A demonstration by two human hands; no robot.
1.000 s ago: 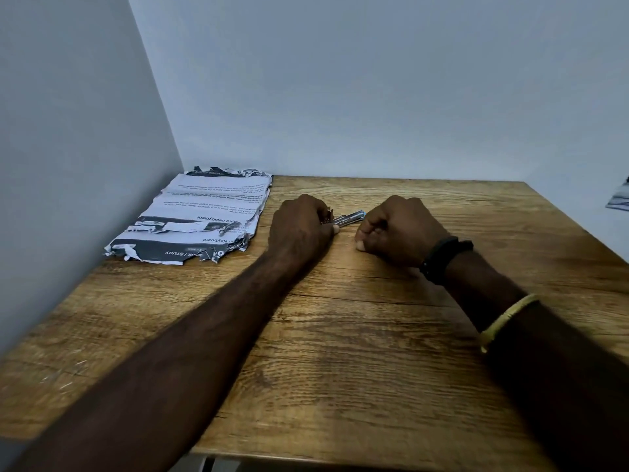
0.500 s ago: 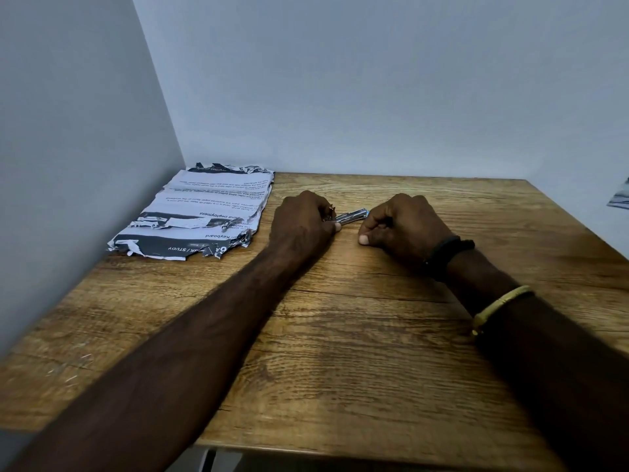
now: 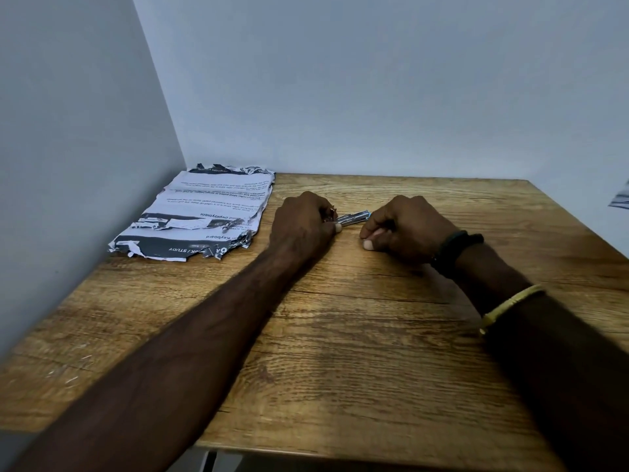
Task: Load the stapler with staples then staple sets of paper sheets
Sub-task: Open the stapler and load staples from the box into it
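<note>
Upper left of frame: torn paper stack [image 3: 200, 212] by the wall, print upside down, "STUDY" and "Deployment" legible. Mid-frame, left hand [image 3: 301, 226] curled round the stapler [image 3: 352, 218], fingers pressed together on its near end. Long axis runs left-right, tilting up-right twd right hand [image 3: 403, 228], fist-curled just beside the tip; can't tell if it pinches staples.

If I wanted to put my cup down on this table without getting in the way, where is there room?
Bare wood lies along the right side of the table, past the right hand, and along the near edge between the two forearms. The far-left corner is taken by the torn papers. The middle is crowded: the left hand and right hand meet at the stapler.
</note>
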